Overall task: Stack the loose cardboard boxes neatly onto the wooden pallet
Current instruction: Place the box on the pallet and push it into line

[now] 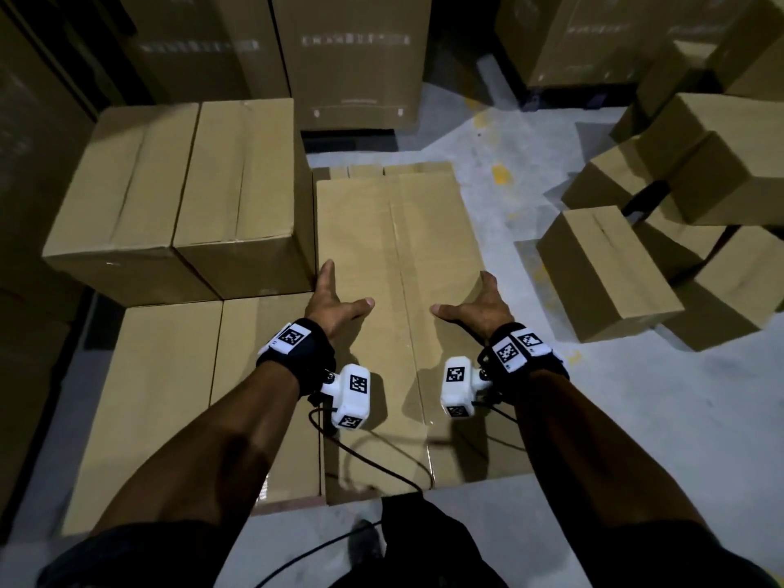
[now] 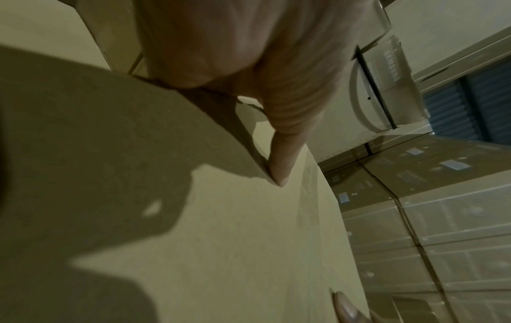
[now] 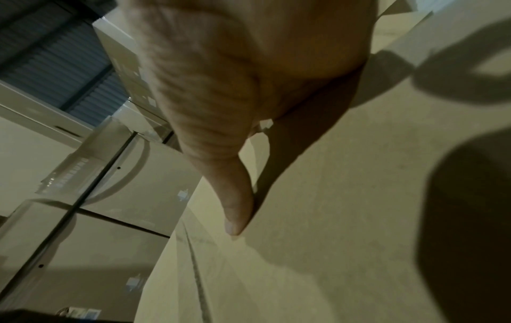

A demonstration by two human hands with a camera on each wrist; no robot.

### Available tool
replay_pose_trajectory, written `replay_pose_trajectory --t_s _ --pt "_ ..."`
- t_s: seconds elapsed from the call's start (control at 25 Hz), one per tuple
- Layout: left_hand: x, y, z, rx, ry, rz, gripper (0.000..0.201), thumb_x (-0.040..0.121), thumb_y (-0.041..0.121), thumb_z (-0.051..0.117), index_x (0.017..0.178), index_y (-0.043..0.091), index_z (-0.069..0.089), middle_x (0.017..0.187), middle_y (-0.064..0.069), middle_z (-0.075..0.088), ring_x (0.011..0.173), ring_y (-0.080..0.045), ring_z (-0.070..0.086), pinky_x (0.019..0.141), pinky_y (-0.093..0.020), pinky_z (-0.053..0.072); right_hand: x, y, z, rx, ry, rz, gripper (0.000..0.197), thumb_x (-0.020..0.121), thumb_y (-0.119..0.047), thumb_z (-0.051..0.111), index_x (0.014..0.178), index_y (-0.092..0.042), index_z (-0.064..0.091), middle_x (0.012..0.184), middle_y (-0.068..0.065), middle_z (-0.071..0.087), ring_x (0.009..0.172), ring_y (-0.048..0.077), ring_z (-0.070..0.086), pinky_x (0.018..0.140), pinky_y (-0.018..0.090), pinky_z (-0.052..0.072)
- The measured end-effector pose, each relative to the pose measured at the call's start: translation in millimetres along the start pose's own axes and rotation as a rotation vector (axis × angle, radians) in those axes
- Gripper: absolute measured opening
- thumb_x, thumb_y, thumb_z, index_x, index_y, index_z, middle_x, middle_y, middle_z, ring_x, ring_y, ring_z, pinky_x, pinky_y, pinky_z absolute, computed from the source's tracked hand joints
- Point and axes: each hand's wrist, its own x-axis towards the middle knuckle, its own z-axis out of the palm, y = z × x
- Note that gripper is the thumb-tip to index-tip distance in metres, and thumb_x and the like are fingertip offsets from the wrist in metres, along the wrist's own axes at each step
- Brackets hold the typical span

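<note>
Background stock: tall brown cardboard cartons with pale printed labels, standing behind my work area.
Upper tier: two brown rectangular cardboard boxes side by side, stacked on a lower layer at my left.
Lower tier: two flat-topped brown cardboard boxes under and in front of that pair.
Box in hand: long brown taped cardboard box, directly in front of me, its left side against the stack, level with the lower tier.
Loose boxes: tumbled heap of brown cardboard boxes on the grey concrete floor, to my right, well apart from the stack.
Wooden pallet: I cannot tell; hidden under the boxes.
My left hand: fingers spread straight, palm down at the long box's left edge, thumb pointing inward.
My right hand: spread flat likewise at the right edge, gripping nothing.
</note>
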Motion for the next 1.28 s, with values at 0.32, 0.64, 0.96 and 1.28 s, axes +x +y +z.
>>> replay_pose_trajectory --t_s 0.32,0.64,0.96,1.28 --pt "73 2 -15 0.116 0.007 -0.07 0.103 0.085 0.022 0.078 0.159 0.024 0.007 0.165 0.001 0.013 0.15 -0.018 0.015 0.119 -0.033 0.02 83 -18 38 0.011 -0.064 0.021 0.127 0.065 -0.045 0.092 0.159 -0.034 0.006 0.163 0.005 0.028 0.146 0.031 0.033 0.117 0.046 0.033" --pt "135 4 -26 0.132 0.067 -0.109 0.097 0.087 0.021 0.076 0.159 0.023 0.011 0.165 -0.001 0.016 0.15 -0.021 0.016 0.117 -0.032 0.019 149 -38 75 -0.029 -0.088 0.071 0.127 0.065 -0.054 0.088 0.159 -0.032 0.005 0.16 0.008 0.033 0.143 0.035 0.037 0.115 0.048 0.036" --pt "184 -4 -40 0.177 0.133 -0.115 0.094 0.086 0.033 0.076 0.158 0.03 0.016 0.164 0.002 0.018 0.15 -0.022 0.018 0.117 -0.035 0.022 200 -61 98 0.04 -0.087 0.039 0.119 0.073 -0.042 0.088 0.16 -0.027 0.007 0.159 0.009 0.034 0.143 0.033 0.037 0.116 0.044 0.036" --pt "224 -8 -53 0.316 0.177 -0.181 0.089 0.086 0.044 0.073 0.157 0.038 0.019 0.161 -0.008 0.024 0.148 -0.032 0.018 0.115 -0.041 0.026 232 -74 118 0.064 -0.084 0.043 0.119 0.073 -0.041 0.087 0.16 -0.029 0.007 0.158 0.01 0.035 0.143 0.033 0.037 0.115 0.048 0.036"
